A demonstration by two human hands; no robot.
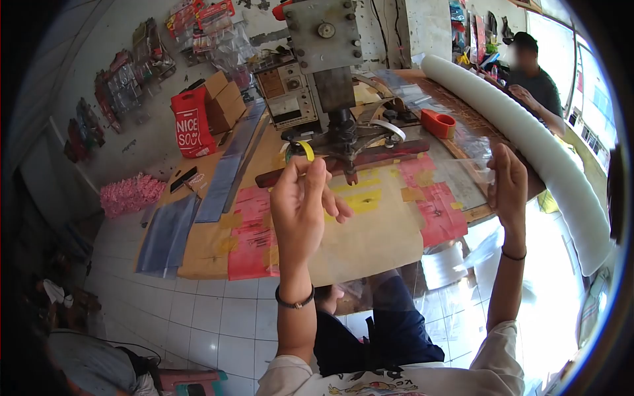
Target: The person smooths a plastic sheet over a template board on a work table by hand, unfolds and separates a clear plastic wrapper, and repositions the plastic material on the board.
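My left hand (300, 208) is raised over the front of the work table, thumb and index finger pinched together and the other fingers loosely curled. Off to the right, my right hand (508, 188) is closed, its fingertips pinching a clear plastic sheet (470, 173). The see-through sheet seems to span both hands, though its edge at the left is hard to make out. Beyond them stands a press machine (335, 92) with a metal head. Under its head lies a tan board (370, 244) with yellow tape, flanked by red pieces (441, 210).
Blue plastic strips (231, 162), a red bag (191, 123) and a phone (183, 179) lie at the left. An orange tape dispenser (438, 123) sits at the back right. A long white roll (522, 122) borders the table. Another person (538, 89) sits beyond it.
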